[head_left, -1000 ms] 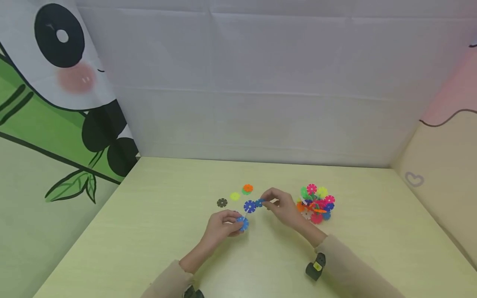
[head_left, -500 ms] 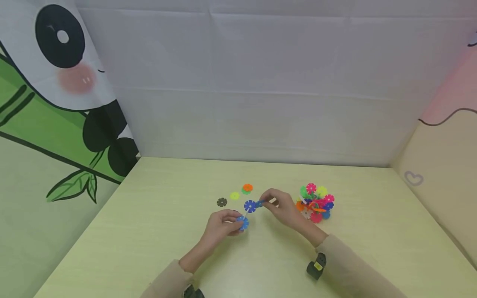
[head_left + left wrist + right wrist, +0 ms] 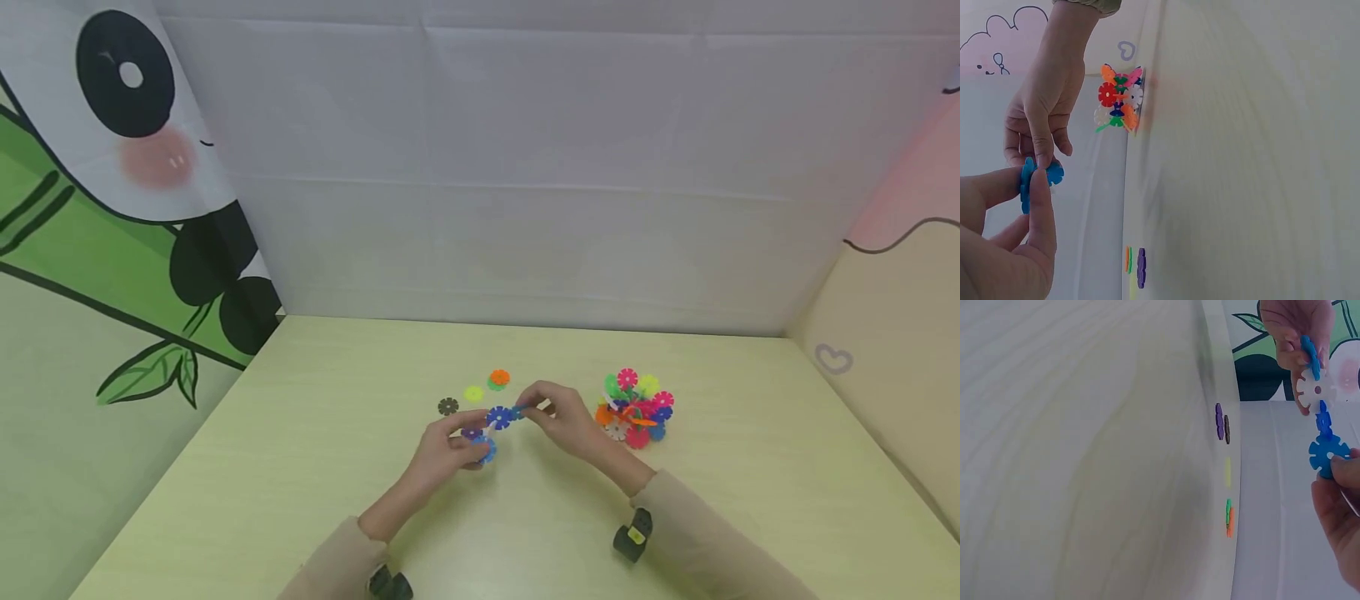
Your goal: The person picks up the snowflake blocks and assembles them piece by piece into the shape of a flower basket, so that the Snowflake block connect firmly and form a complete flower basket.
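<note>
Four-part chains aside, what shows is a short row of joined snowflake discs held between both hands. My left hand (image 3: 444, 454) pinches the light blue snowflake disc (image 3: 489, 451) at the near end, its index finger stretched to the dark blue snowflake disc (image 3: 498, 417). A whitish translucent snowflake disc (image 3: 1317, 389) links these two. At the far end my right hand (image 3: 561, 419) pinches a blue snowflake disc (image 3: 1326, 454) between thumb and fingers, slotted to the dark blue one. The row is held above the table.
A pile of mixed-colour snowflake discs (image 3: 637, 412) lies right of my right hand. Beyond my left hand lie a dark grey disc (image 3: 447, 406), a yellow disc (image 3: 473, 393), an orange disc (image 3: 499, 377) overlapping a green one, and a purple disc (image 3: 1219, 421). A wall stands behind the table.
My left index finger has lifted and reached out to the dark blue disc, uncovering the purple disc behind. The joined discs and my right fingers have shifted slightly left.
</note>
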A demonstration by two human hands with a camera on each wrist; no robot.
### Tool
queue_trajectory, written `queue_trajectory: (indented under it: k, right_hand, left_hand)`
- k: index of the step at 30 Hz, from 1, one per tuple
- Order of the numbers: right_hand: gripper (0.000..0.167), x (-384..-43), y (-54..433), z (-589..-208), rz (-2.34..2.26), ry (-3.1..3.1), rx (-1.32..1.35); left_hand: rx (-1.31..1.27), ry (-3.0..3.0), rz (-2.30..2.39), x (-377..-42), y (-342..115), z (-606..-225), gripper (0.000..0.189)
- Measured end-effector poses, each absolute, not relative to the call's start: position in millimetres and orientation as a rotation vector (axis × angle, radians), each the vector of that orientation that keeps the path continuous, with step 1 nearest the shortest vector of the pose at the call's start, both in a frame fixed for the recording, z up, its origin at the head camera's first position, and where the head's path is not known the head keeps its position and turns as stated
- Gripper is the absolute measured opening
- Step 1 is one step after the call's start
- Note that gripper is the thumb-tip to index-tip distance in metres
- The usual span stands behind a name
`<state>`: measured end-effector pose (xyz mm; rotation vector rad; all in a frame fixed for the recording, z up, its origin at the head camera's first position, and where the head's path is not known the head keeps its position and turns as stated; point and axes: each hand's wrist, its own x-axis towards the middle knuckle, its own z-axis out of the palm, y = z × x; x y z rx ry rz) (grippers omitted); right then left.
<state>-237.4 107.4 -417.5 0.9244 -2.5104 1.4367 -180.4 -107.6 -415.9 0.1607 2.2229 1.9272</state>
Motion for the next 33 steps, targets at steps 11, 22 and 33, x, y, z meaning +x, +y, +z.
queue_trajectory:
  k: [11,22,33]
  right_hand:
    - [0.01,-237,101,-418,1.447,-2.446,0.904]
    - [0.01,-232,96,-414,1.423,-2.424,0.964]
    - [0.01,-231,97,-413,1.318,-2.297,1.143]
  left_hand:
    - [0.038,2.354,1.886,-192,-100,-412,0.036]
    - [0.012,2.414,1.9,-197,-99,-407,0.026]
    - [-0.104,2.439,1.911,-194,-94,-404,0.02]
